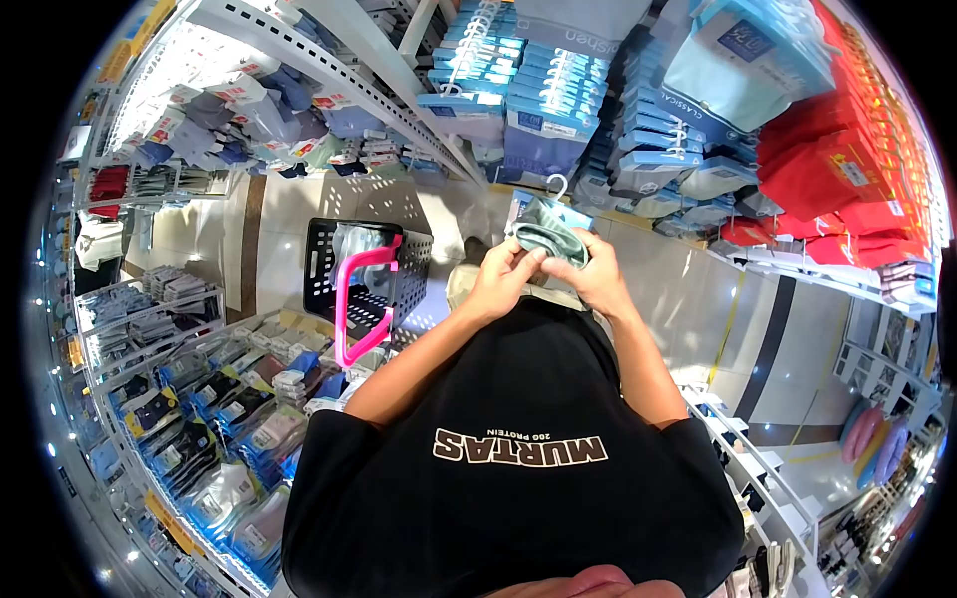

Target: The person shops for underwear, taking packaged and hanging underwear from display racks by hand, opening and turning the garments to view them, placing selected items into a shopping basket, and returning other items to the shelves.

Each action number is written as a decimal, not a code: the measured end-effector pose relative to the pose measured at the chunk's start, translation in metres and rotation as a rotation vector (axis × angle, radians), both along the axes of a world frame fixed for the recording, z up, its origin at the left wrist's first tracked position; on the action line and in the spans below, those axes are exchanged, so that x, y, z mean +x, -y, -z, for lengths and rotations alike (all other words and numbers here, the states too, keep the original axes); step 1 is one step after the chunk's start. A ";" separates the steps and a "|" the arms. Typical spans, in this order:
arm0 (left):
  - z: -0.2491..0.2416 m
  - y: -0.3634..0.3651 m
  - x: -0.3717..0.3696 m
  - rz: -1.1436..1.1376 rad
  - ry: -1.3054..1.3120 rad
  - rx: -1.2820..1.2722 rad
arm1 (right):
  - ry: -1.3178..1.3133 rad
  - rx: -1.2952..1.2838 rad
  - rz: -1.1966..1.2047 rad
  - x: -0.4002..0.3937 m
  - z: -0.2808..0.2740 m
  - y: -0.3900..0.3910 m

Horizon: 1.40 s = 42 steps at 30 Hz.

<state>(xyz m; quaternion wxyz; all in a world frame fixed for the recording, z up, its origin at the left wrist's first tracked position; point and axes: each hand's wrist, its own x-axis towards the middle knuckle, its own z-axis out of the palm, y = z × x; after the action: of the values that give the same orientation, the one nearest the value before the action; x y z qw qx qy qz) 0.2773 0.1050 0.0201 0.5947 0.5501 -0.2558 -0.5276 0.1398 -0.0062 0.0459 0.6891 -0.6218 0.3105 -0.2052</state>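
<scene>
While nearly closed, left hand [503,279] and right hand [601,276] on green fabric [548,237].

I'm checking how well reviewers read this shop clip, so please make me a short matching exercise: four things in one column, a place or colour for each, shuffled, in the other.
Column one
1. Basket
2. Cloth item
3. Basket handle
4. Red packets

Column two
A. Bright pink
B. Hanging on the display at the picture's upper right
C. Black, with holes in its walls
D. Held in the left hand and the right hand

Right pairs: 1-C, 2-D, 3-A, 4-B
</scene>
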 end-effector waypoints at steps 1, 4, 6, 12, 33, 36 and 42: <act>0.002 -0.001 0.001 -0.002 -0.008 -0.009 | -0.027 -0.031 -0.008 0.000 0.001 0.000; 0.011 -0.001 0.003 -0.012 -0.001 -0.033 | -0.119 -0.077 0.037 0.000 0.021 0.000; 0.008 -0.001 0.004 -0.002 0.036 0.000 | -0.065 0.034 0.173 0.001 0.028 0.000; 0.007 -0.001 0.003 0.023 0.063 0.020 | -0.041 0.081 0.266 0.000 0.024 0.006; 0.019 -0.013 0.003 0.108 0.055 0.150 | 0.400 -0.792 0.415 0.053 -0.155 0.128; 0.021 -0.015 0.002 0.081 0.052 0.153 | 0.338 -0.870 0.366 0.070 -0.170 0.141; 0.030 -0.020 0.005 0.049 0.087 0.093 | 0.280 -0.858 0.289 0.089 -0.142 0.152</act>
<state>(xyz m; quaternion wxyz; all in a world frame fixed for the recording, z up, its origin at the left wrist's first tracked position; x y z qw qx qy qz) 0.2824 0.1255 -0.0094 0.5438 0.5931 -0.2697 -0.5290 0.2292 -0.1579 0.1882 0.3697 -0.7671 0.1850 -0.4906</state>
